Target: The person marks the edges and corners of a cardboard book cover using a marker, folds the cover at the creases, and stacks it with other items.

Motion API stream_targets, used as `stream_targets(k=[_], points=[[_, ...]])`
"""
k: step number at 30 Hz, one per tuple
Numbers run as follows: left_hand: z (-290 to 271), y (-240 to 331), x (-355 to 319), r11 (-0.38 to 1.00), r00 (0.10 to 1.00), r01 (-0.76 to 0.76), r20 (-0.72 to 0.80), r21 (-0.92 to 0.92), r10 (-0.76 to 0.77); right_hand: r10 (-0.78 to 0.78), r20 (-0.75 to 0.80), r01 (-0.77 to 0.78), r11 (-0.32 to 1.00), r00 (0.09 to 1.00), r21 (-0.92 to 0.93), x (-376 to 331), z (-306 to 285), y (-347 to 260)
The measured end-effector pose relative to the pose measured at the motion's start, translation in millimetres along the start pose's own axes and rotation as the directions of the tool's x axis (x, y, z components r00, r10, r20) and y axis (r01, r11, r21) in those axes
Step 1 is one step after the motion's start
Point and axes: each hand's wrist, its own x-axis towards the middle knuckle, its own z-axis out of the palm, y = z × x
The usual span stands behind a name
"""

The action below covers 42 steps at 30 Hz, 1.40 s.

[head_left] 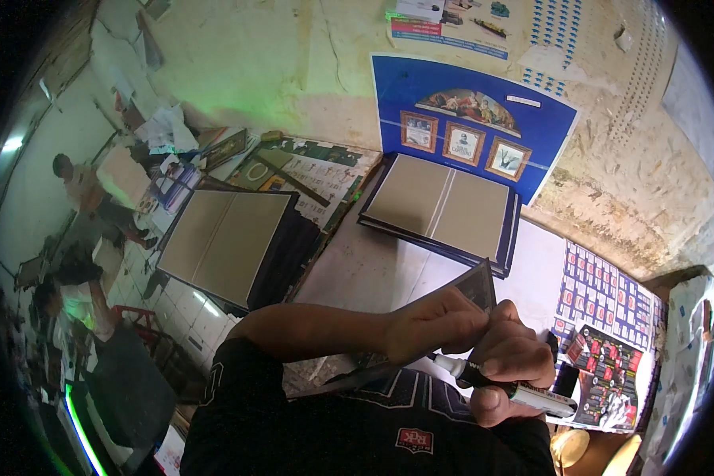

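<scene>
My left hand (440,319) is closed with its fingers curled at the edge of a dark flat panel (478,287). The panel is tilted up and seen nearly edge-on. Part of it lies behind my hand, and a lower edge shows below my left forearm. In my right hand (517,361) is a white and black marker (543,398), gripped between thumb and fingers. Its pale neck and dark nib point left, close to the panel below my left hand. Whether the nib touches the panel I cannot tell.
Open dark-blue covers with beige boards lie in two stacks, one at the left (226,242) and one against the wall (440,202). Printed sheets (603,297) cover the table's right side. A blue poster (472,131) stands behind. People (87,190) are farther off at left.
</scene>
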Motion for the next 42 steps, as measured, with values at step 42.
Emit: stream_targets(k=[42], points=[[-3,-10,-2,0.985,0.975,-0.119,-0.171,0.121,0.139,-0.021,0.163,0.014,0.999,0.986,0.046,19,-20,18]])
